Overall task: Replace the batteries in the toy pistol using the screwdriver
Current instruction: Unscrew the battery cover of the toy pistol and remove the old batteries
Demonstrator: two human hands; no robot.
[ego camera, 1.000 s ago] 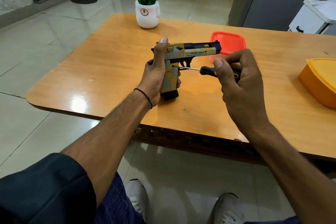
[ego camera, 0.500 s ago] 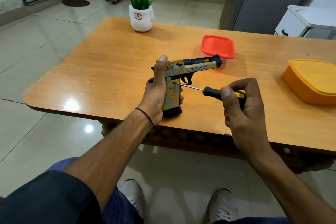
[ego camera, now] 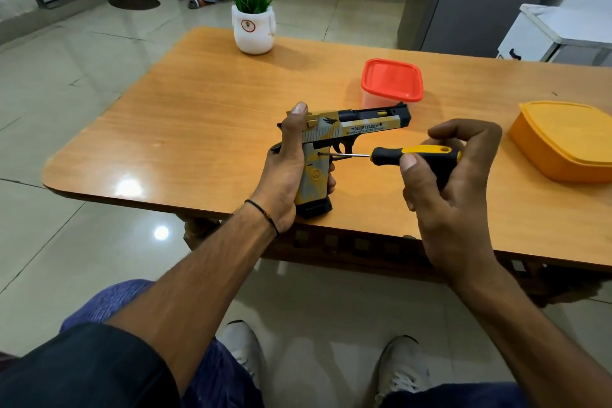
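The toy pistol (ego camera: 361, 125) is yellow, grey and black, standing upright on its grip base near the table's front edge, barrel pointing right. My left hand (ego camera: 284, 172) wraps the grip from behind, thumb up along the rear of the slide. My right hand (ego camera: 453, 175) holds the black and yellow handle of the screwdriver (ego camera: 414, 156). Its thin shaft runs level to the left, and the tip sits at a small hole on the upper grip, just behind the trigger guard.
A red-lidded box (ego camera: 391, 83) stands behind the pistol. An orange lidded container (ego camera: 563, 139) sits at the right. A white pot with a green plant (ego camera: 253, 26) is at the table's far edge. The wooden table (ego camera: 185, 116) edge is below my wrists. A person's legs show in the doorway.
The view has tilted down, so everything sits lower in the frame. The screwdriver has levelled out, and my right-hand fingers have shifted along its handle. The pistol stays held in place.
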